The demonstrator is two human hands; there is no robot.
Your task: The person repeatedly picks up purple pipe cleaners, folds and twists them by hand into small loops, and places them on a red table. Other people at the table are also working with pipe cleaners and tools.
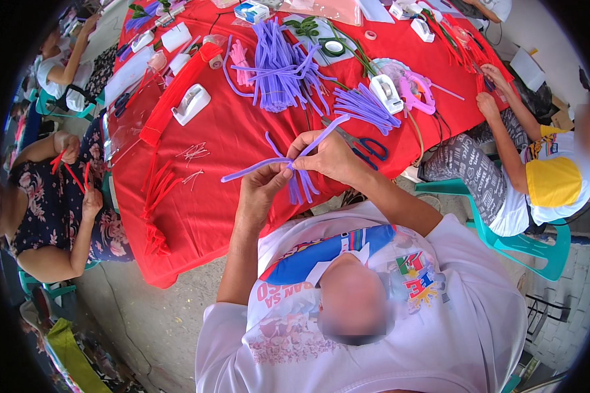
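Several purple pipe cleaners [322, 136] cross in a bunch between my two hands, their ends fanning outward. My left hand [263, 185] pinches the bunch near its crossing point, thumb and fingers pressed together. From the other side my right hand [322, 157] grips the same crossing, one stem slanting up to the right past its fingers. Just beyond my right hand lies a pair of scissors [372, 152] with dark blue handles. A big bundle of purple pipe cleaners [278, 78] lies on the table ahead, and a smaller purple bundle [366, 110] lies right of it.
A red cloth [210, 150] covers the table. White tape dispensers [191, 105], a pink glue gun [416, 92], green tape [332, 47] and red pipe cleaners [156, 190] lie on it. People holding red stems sit at left [59, 190] and right [505, 157].
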